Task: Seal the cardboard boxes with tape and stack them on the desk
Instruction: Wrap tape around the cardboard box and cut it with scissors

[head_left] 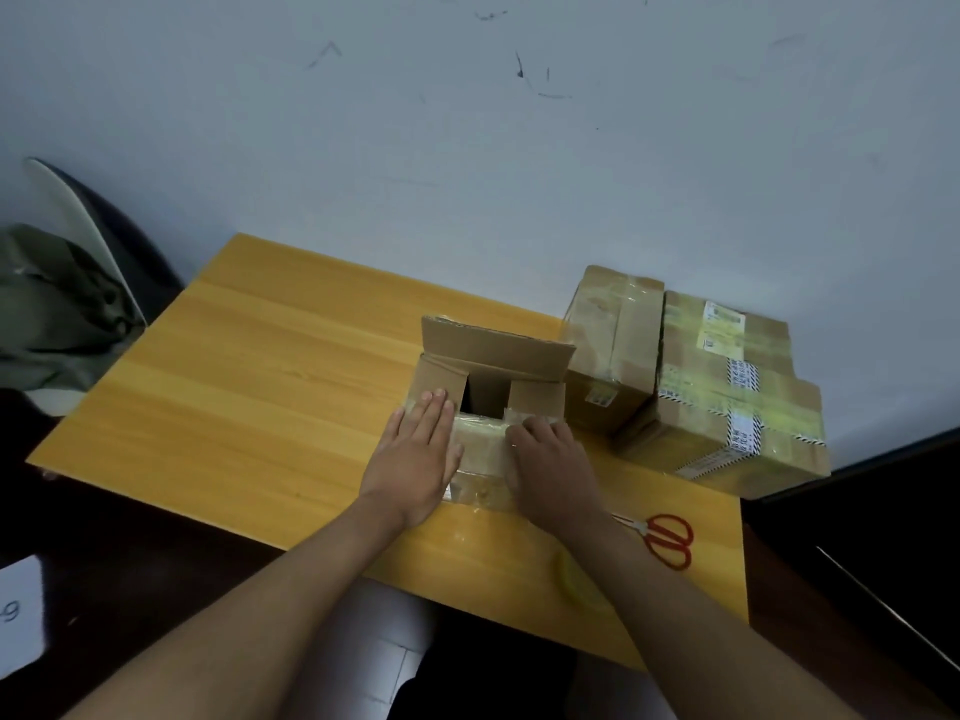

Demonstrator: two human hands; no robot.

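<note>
On the yellow wooden desk (249,387), seen from the head camera: small open cardboard box (491,387), right of centre and near the front edge, directly ahead of both hands. Long axis of box running left to right, parallel to the desk's front edge. Far flap standing upright, two side flaps folded inward, dark gap showing between them. Near flap pressed down under both hands, glossy with clear tape.

Left hand (415,459) laid flat on the box's near left corner, fingers straight and together, tips reaching onto the left side flap. Right hand (550,459) on the near right corner, fingers curled, seemingly pinching or pressing the taped edge of the near flap; exact grip hard to tell. Both hands touching the box, about equally near; upright far flap lying just beyond the fingertips, likely next to be folded toward the person.

Box plain brown, creased, with old tape remnants on flaps and front face.

Just beside it on the right, touching or nearly so: two sealed boxes (727,387), wrapped in yellowish tape with printed labels, side by side against the wall. Red-handled scissors (667,537) near the right forearm. Roll of tape (574,579) partly hidden beneath that forearm, at the desk's front edge.
</note>
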